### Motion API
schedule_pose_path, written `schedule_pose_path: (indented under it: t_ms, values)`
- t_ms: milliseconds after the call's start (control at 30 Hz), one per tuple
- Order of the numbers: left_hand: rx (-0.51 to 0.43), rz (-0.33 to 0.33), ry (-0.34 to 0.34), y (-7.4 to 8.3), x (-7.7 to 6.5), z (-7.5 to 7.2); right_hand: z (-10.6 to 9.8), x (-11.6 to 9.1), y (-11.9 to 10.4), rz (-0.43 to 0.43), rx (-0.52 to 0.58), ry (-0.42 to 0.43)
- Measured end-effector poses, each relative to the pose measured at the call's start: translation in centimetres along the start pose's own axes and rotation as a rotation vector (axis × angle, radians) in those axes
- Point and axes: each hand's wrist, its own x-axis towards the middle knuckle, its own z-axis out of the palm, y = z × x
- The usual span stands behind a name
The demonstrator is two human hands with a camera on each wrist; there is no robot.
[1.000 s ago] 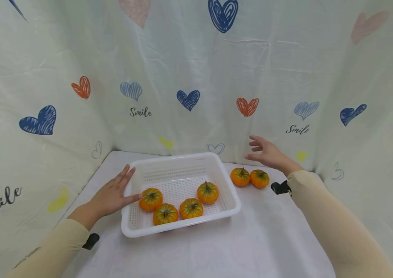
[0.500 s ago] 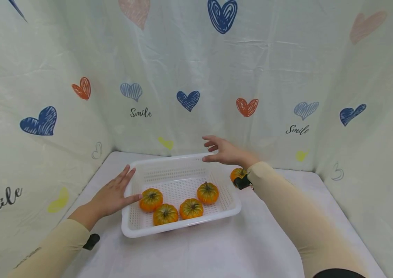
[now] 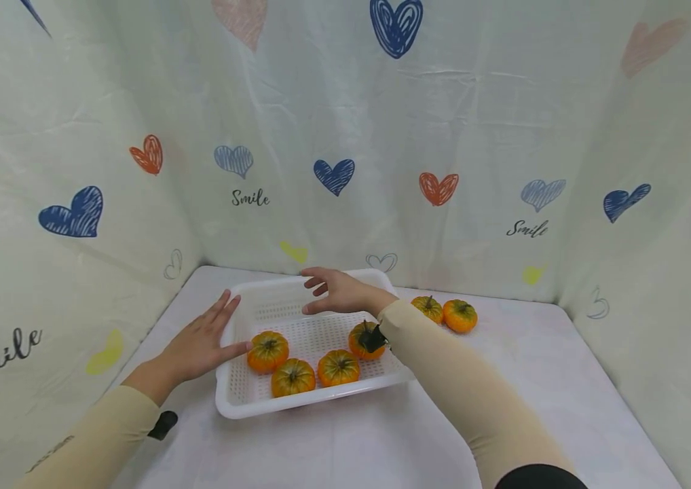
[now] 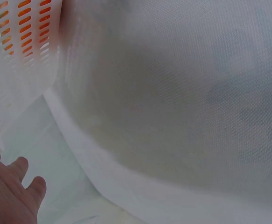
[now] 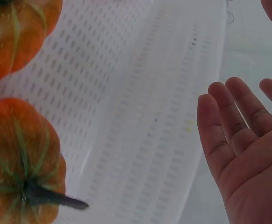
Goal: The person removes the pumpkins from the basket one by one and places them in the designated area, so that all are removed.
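A white perforated plastic basket (image 3: 315,402) stands on the table with several small orange-green pumpkins (image 3: 293,377) inside. My left hand (image 3: 201,345) lies at its left rim, fingers spread, with the thumb overlapping the leftmost pumpkin (image 3: 267,352) in the head view. Over the back part of the basket is my right hand (image 3: 345,292), its fingers loosely extended and holding nothing. The right wrist view shows that palm (image 5: 262,177) beside the basket's wall, with a stemmed pumpkin (image 5: 14,158) at lower left. My right wrist partly covers the rightmost pumpkin (image 3: 358,338) in the basket.
Two more pumpkins sit outside the basket at its right: one (image 3: 426,307) partly behind my right sleeve, the other (image 3: 460,316) fully visible. A white cloth (image 3: 565,380) covers the table. A curtain (image 3: 480,122) printed with hearts and "Smile" encloses the back and sides.
My right hand has swept left and somewhat down, from above the two outside pumpkins to over the basket. The left hand and all pumpkins have stayed put.
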Motion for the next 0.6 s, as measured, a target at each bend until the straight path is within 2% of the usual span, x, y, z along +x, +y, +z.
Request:
schedule_pose_path:
  t_ms: [300, 600]
  values:
    - [0.007, -0.004, 0.007, 0.1, 0.1, 0.0, 3.6, 2.2, 0.2, 0.034, 0.006, -0.088]
    - [0.015, -0.003, 0.006, 0.2, 0.1, -0.2, 5.9, 3.0, 0.2, 0.054, -0.022, -0.166]
